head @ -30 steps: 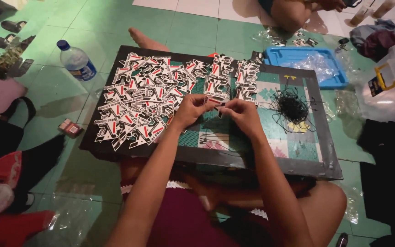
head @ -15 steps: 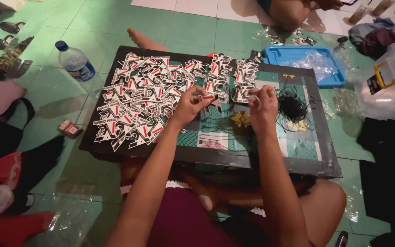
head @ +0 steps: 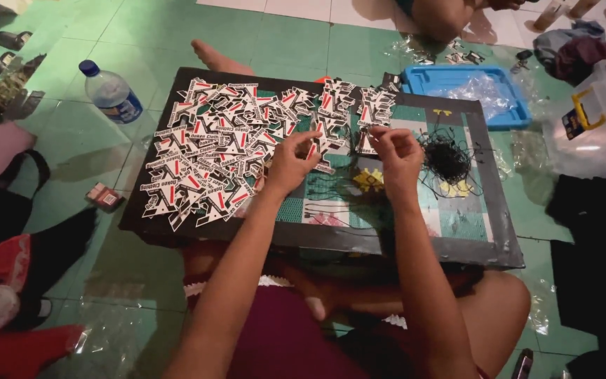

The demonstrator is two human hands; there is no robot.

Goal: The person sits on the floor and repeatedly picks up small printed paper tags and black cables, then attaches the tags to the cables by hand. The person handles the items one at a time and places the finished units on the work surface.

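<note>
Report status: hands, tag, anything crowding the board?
Left hand pinching a paper tag. Right hand pinched shut beside it; what it holds is too small to tell. Tag pile close left, black string tangle close right.

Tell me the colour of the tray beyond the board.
Bright blue, holding clear plastic bags; the tray shows in the head view, the only one.

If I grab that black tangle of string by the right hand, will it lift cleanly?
Probably not. The black string tangle looks thin and floppy, so it should sag and trail. Its loose loops spread over the board, so strands will likely snag and drag together. It seems very light.
</note>
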